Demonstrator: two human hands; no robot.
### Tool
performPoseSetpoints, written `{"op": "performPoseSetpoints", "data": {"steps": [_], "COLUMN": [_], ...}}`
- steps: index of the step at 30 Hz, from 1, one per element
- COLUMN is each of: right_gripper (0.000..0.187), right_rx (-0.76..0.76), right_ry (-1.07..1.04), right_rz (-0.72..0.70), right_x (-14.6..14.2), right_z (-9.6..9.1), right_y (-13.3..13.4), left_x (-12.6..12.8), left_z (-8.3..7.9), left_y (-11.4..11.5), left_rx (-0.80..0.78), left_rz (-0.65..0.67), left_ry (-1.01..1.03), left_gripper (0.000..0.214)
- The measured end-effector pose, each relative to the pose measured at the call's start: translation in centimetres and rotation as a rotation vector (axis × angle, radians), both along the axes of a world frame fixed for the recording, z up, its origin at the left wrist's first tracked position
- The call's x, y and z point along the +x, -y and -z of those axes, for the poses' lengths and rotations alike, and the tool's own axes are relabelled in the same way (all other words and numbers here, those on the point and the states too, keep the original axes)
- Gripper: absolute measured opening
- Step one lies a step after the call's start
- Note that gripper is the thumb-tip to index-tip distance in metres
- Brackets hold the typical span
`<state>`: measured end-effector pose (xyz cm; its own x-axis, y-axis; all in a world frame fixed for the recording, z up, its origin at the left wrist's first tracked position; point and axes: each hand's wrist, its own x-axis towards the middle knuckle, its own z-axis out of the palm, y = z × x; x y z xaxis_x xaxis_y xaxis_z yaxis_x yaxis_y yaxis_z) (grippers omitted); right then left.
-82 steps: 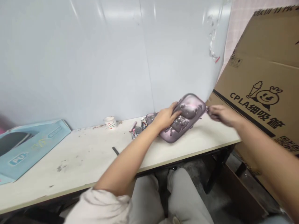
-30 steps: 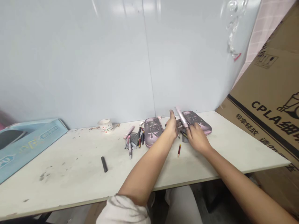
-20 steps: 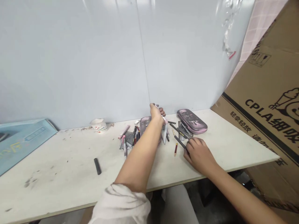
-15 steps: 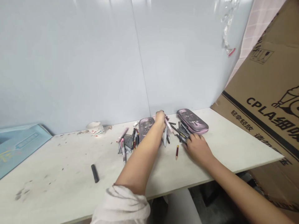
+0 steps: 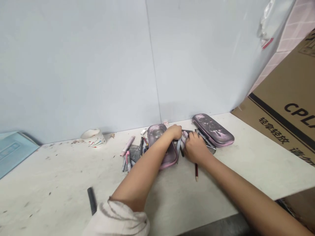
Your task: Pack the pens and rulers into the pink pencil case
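The counter [image 5: 209,190] carries the right case [image 5: 213,129], lying just beyond and right of the right hand [image 5: 196,147], and the left case [image 5: 170,157], partly hidden by the left forearm. The left hand [image 5: 174,131] bends in at that case's right edge; its grasp cannot be told. The right fingers curl over the pens [image 5: 183,141], grip unclear. A pencil [image 5: 196,172] sticks out below them.

single view from the head, forward and down, hands [image 5: 197,147] and table [image 5: 61,170] near
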<state>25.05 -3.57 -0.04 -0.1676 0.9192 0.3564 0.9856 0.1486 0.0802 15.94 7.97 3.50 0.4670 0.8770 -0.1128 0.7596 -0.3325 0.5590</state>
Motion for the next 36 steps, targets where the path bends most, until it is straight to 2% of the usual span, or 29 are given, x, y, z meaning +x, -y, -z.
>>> {"op": "performPoseSetpoints", "data": {"steps": [3, 6, 9, 12, 15, 18, 20, 22, 26, 28, 30, 31, 34, 36], "right_gripper": [0.026, 0.029, 0.030, 0.033, 0.040, 0.045, 0.044, 0.040, 0.023, 0.022, 0.023, 0.024, 0.027, 0.028], "right_rx": [0.094, 0.218, 0.333, 0.412, 0.288, 0.135, 0.122, 0.153, 0.376, 0.466, 0.441, 0.377, 0.139, 0.091], "right_ry": [-0.114, -0.349, -0.565, -0.690, -0.790, -0.856, -0.873, -0.859, -0.649, -0.522, -0.495, -0.519, -0.577, -0.574], "right_rz": [0.105, 0.194, 0.196, 0.178, 0.169, 0.093, 0.035, 0.000, -0.092, -0.205, -0.265, -0.253, -0.102, -0.080], "right_x": [1.5, 3.7, 5.8, 7.6, 9.4, 11.3, 12.2, 12.6, 12.1, 11.7, 11.3, 11.1, 10.8, 10.9], "right_z": [-0.1, -0.5, -1.2, -2.2, -3.4, -4.3, -4.6, -4.8, -5.6, -6.3, -7.0, -7.3, -8.0, -7.9], "right_y": [-0.1, -0.1, 0.3, 1.7, 3.6, 5.3, 6.3, 7.2, 9.2, 10.1, 10.7, 10.8, 10.6, 10.2], "left_x": [-0.3, -0.2, 0.6, 1.8, 2.3, 2.4, 2.5, 2.6, 2.2, 1.7, 1.3, 1.1, 0.8, 0.6], "left_z": [-0.3, -0.9, -1.5, -2.3, -3.3, -4.2, -4.7, -4.9, -5.1, -5.0, -4.9, -4.8, -4.9, -5.0], "left_y": [0.4, 1.2, 2.6, 4.8, 7.2, 9.1, 10.0, 10.7, 11.4, 11.4, 11.4, 11.4, 11.5, 11.7], "left_rx": [0.021, 0.093, 0.254, 0.392, 0.490, 0.548, 0.530, 0.415, -0.106, -0.274, -0.270, -0.224, -0.038, 0.040], "left_rz": [0.115, 0.249, 0.371, 0.404, 0.378, 0.295, 0.269, 0.303, 0.405, 0.421, 0.433, 0.439, 0.445, 0.436], "left_ry": [-0.022, 0.017, 0.040, 0.026, -0.011, -0.027, 0.036, 0.152, 0.394, 0.477, 0.509, 0.496, 0.380, 0.288], "left_gripper": [0.032, 0.033, 0.028, 0.027, 0.029, 0.031, 0.032, 0.033, 0.043, 0.044, 0.040, 0.038, 0.035, 0.035]}}
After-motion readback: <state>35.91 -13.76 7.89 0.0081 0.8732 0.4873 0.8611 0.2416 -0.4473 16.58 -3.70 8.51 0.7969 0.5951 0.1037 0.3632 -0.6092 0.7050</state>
